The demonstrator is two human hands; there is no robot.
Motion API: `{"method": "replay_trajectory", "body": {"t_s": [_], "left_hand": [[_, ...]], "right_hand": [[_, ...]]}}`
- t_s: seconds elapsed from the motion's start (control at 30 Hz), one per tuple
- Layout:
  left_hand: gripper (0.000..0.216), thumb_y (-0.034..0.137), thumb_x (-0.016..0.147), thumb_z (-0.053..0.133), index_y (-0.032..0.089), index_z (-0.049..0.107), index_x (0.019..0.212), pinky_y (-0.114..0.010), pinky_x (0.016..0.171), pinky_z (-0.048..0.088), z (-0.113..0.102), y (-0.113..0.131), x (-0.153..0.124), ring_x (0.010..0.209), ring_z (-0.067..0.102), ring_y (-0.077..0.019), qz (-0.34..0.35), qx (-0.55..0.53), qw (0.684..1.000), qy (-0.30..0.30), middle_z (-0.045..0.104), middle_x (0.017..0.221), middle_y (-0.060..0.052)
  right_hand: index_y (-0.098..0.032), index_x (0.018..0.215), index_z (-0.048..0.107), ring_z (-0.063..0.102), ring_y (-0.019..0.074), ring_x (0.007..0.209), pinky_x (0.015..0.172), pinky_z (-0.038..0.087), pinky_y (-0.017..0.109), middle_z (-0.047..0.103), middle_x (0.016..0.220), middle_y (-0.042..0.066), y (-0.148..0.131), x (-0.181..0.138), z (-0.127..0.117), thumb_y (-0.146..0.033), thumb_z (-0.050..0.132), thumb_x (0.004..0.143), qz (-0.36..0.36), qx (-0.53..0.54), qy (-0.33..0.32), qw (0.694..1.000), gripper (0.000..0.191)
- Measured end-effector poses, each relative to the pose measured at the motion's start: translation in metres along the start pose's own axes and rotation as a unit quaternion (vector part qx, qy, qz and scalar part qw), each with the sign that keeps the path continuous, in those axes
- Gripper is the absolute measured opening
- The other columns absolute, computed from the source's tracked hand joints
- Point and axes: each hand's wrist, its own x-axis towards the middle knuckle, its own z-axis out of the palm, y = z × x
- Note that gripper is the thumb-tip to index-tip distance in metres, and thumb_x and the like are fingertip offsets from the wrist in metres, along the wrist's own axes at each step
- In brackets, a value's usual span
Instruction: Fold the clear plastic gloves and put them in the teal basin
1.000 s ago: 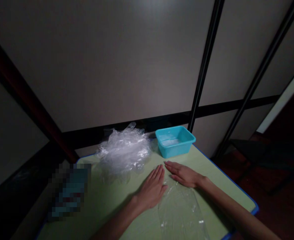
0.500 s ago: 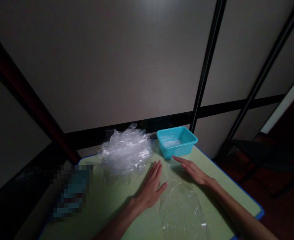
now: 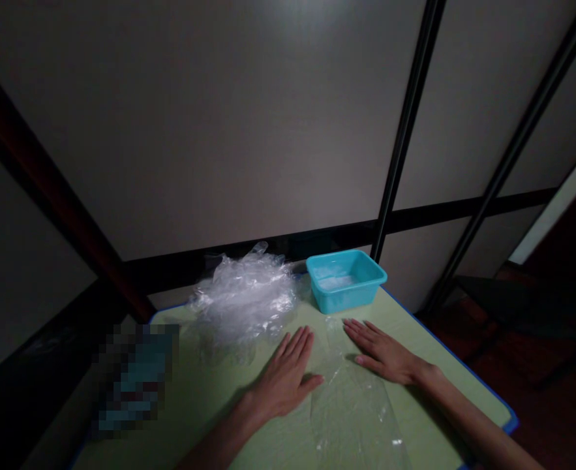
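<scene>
From the head camera I see my left hand (image 3: 284,380) and right hand (image 3: 383,353) both lying flat, palms down and fingers stretched out, gripping nothing. Between them a flat clear plastic sheet (image 3: 351,401) lies on the green counter (image 3: 194,398), each hand touching one of its side edges. Beyond the left hand is a heap of crumpled plastic (image 3: 242,300), with a teal tub (image 3: 346,282) just beside it.

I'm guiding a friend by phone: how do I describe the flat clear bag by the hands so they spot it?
Start at the green table. On its near side, between the left hand and the right hand, lies a clear plastic bag. Unlike the crumpled plastic pile by the blue tub farther back, it is spread flat and smooth.
</scene>
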Motion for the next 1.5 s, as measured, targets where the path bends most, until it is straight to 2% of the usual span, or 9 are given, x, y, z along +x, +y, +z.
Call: {"method": "replay_trajectory", "body": {"t_s": [0.13,0.2,0.3,0.43,0.63,0.9,1.03,1.3,1.5], "left_hand": [[0.063,0.041,0.086,0.037,0.011,0.015,0.137,-0.041,0.107,0.003,-0.009,-0.002,0.000,0.132,0.001,-0.0207,0.018,-0.180,0.983,0.034,0.008,0.145,-0.008],[0.058,0.043,0.087,0.033,0.013,0.023,0.136,-0.039,0.108,0.004,-0.015,0.001,0.000,0.132,0.006,-0.0212,0.043,-0.372,0.927,0.028,0.013,0.145,-0.006],[0.062,0.047,0.090,0.005,0.011,0.035,0.131,-0.041,0.105,0.019,-0.016,0.008,0.006,0.127,0.026,-0.0227,0.072,-0.566,0.821,-0.024,0.035,0.137,-0.009],[0.077,0.048,0.087,-0.013,0.006,0.039,0.127,-0.044,0.098,0.031,-0.002,0.011,0.018,0.118,0.042,-0.0244,0.072,-0.626,0.772,-0.078,0.046,0.127,-0.016],[0.077,0.055,0.087,0.000,-0.001,0.035,0.128,-0.042,0.098,0.030,0.010,0.003,0.022,0.118,0.042,-0.0269,0.059,-0.671,0.732,-0.102,0.044,0.127,-0.021],[0.084,0.053,0.083,-0.015,0.002,0.034,0.129,-0.038,0.099,0.029,-0.005,0.009,0.019,0.117,0.044,-0.0232,0.057,-0.703,0.700,-0.112,0.046,0.127,-0.017],[0.079,0.058,0.085,-0.003,0.005,0.041,0.124,-0.041,0.096,0.033,0.003,0.010,0.020,0.112,0.048,-0.0248,0.051,-0.709,0.691,-0.130,0.049,0.124,-0.018],[0.075,0.054,0.088,0.002,0.000,0.045,0.119,-0.044,0.096,0.028,0.009,0.009,0.021,0.111,0.048,-0.0289,0.043,-0.749,0.651,-0.113,0.053,0.118,-0.021],[0.077,0.059,0.085,0.006,0.001,0.045,0.117,-0.045,0.097,0.027,0.000,0.004,0.021,0.110,0.050,-0.0289,0.028,-0.791,0.606,-0.082,0.054,0.116,-0.022]], "right_hand": [[-0.018,0.128,0.040,0.031,0.0237,0.125,0.104,0.018,0.046,0.037,0.135,0.011,-0.014,-0.001,-0.012,-0.047,0.029,0.089,0.025,0.193,0.126,0.973,0.050],[-0.016,0.108,0.056,0.049,0.0240,0.108,0.096,0.031,0.045,0.056,0.114,0.013,-0.026,-0.001,-0.017,-0.052,0.025,0.088,0.029,0.352,0.177,0.919,0.051],[-0.014,0.072,0.058,0.061,0.0210,0.070,0.081,0.042,0.043,0.064,0.068,0.010,-0.042,-0.001,-0.014,-0.060,0.018,0.085,0.003,0.516,0.130,0.847,0.063],[-0.014,0.063,0.054,0.059,0.0178,0.058,0.075,0.043,0.041,0.059,0.054,0.005,-0.045,0.001,0.009,-0.061,0.026,0.084,0.005,0.620,0.022,0.785,0.059],[-0.014,0.059,0.053,0.055,0.0155,0.056,0.065,0.042,0.034,0.060,0.055,0.005,-0.033,0.003,0.029,-0.060,0.034,0.082,0.014,0.619,0.030,0.785,0.055],[-0.015,0.062,0.052,0.056,0.0146,0.053,0.078,0.040,0.040,0.057,0.051,0.002,-0.042,0.007,0.004,-0.063,0.029,0.082,0.004,0.625,0.006,0.780,0.057],[-0.014,0.059,0.052,0.054,0.0142,0.053,0.072,0.042,0.036,0.056,0.048,0.002,-0.040,0.010,0.009,-0.063,0.034,0.081,0.001,0.610,-0.012,0.792,0.056],[-0.014,0.053,0.050,0.051,0.0115,0.049,0.067,0.043,0.033,0.054,0.047,0.001,-0.034,0.012,0.026,-0.057,0.038,0.083,0.001,0.582,0.009,0.813,0.054],[-0.015,0.060,0.050,0.049,0.0103,0.053,0.068,0.042,0.031,0.054,0.057,-0.001,-0.039,0.000,0.015,-0.052,0.051,0.078,0.015,0.534,0.094,0.840,0.041]]}}
